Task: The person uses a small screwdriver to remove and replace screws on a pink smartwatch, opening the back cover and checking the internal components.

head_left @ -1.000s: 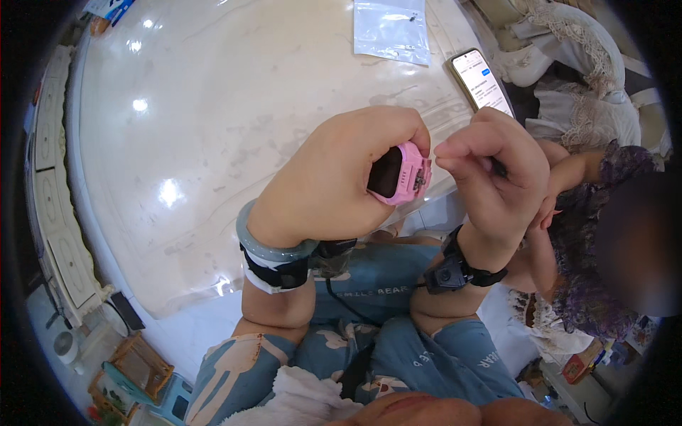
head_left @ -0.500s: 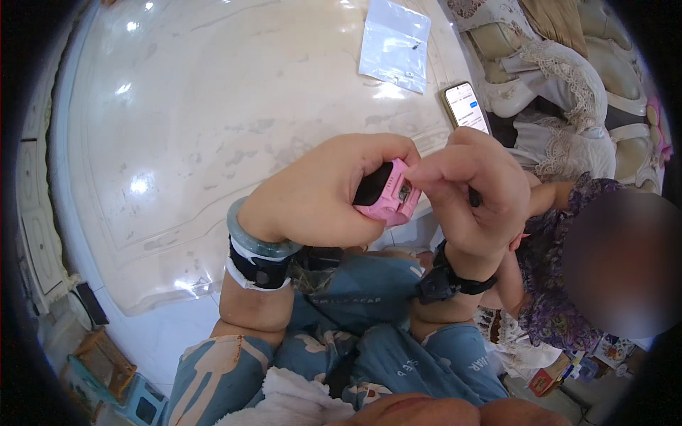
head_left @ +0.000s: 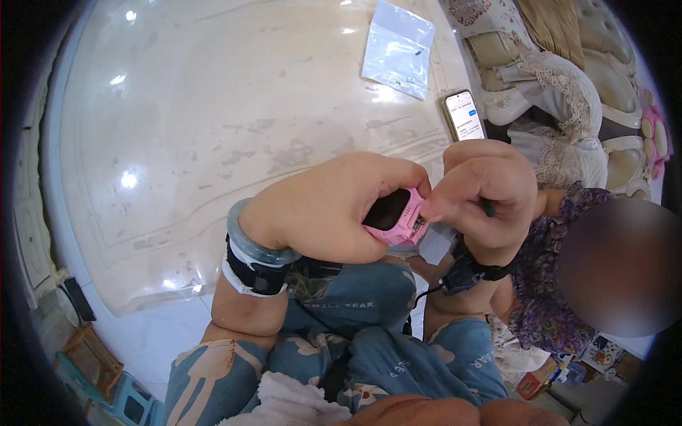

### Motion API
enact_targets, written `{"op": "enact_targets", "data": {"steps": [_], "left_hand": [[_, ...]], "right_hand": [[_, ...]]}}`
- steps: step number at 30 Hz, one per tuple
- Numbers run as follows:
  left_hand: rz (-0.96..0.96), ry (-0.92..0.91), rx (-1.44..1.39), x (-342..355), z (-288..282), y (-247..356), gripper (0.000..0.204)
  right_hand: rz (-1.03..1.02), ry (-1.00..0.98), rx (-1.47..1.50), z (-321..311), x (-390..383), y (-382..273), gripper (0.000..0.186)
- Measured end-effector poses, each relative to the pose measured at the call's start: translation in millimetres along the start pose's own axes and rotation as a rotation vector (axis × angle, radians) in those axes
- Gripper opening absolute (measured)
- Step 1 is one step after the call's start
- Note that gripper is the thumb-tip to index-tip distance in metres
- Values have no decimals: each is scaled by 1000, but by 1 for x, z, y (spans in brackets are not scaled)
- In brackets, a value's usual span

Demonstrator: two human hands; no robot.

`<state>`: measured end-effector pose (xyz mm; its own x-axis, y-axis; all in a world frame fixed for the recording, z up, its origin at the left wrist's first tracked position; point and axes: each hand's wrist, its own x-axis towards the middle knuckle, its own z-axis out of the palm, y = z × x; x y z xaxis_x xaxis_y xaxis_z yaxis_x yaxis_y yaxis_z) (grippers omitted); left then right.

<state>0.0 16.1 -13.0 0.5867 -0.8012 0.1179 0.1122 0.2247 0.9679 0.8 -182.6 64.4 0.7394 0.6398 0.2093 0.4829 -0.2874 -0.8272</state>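
Our left hand (head_left: 323, 206) wraps the pink watch (head_left: 394, 216) near the counter (head_left: 163, 128)'s close edge. Our right hand (head_left: 490, 184), apart a second ago, now meets its three-o'clock end, fingertips narrow, grip unclear: both hands engage. Counter spreads nine-to-twelve o'clock; clear bag (head_left: 399, 50) at twelve, phone (head_left: 465, 117) at one, edge-side.

Smartphone (head_left: 466, 117), screen lit, lies near the edge of the pale table (head_left: 213, 92). Lace-trimmed cloth (head_left: 577, 99) observed at right.
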Motion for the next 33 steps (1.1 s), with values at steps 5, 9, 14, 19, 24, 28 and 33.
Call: {"op": "enact_targets", "data": {"steps": [5,9,14,19,24,28,33], "left_hand": [[-43,-12,-65,0,1,0,35],[-17,-10,-58,2,1,1,35],[-30,-22,-31,4,0,3,36],[9,-5,-37,4,-1,0,36],[18,40,-91,2,-3,5,35],[-57,-43,-67,1,-7,7,40],[-61,-34,-84,2,-6,6,36]], "right_hand": [[8,-110,56,-8,8,3,12],[13,-168,8,-12,13,-2,11],[-10,-168,-5,-12,13,3,7],[-36,-147,-25,-13,17,3,9],[-73,-87,25,-9,17,5,16],[-82,-99,-39,-12,16,7,20],[-78,-50,-19,-9,14,6,20]]}}
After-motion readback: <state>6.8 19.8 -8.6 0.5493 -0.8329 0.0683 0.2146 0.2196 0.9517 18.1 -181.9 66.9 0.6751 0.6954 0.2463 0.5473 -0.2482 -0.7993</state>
